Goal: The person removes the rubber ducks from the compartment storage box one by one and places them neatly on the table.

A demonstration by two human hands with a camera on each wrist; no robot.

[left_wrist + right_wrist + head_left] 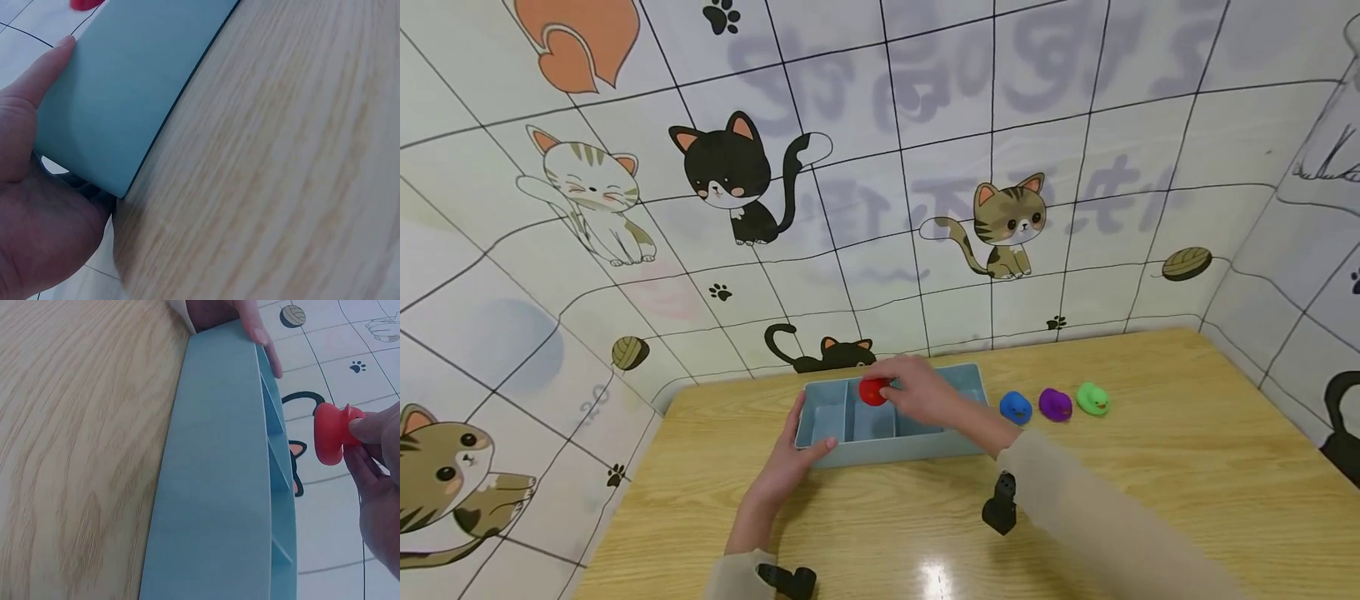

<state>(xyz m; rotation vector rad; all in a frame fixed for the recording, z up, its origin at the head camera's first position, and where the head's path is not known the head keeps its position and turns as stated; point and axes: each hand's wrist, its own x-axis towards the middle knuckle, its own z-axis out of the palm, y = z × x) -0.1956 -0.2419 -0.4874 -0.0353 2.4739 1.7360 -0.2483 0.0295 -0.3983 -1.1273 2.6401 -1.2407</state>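
A light blue divided box (880, 451) stands on the table, its compartments facing up. My left hand (787, 463) grips its left end, the thumb over the front rim and the fingers along the side; the left wrist view shows that hand (37, 206) at the box's corner. Above the box, my right hand (919, 390) pinches a red rubber duck (873, 392) between thumb and fingers. In the right wrist view the duck (329, 434) hangs clear of the box rim.
To the right of the box sit a blue duck (1016, 407), a purple duck (1056, 405) and a green duck (1092, 399) in a row. The wooden table (880, 525) meets a cat-patterned wall covering (865, 292) behind the box.
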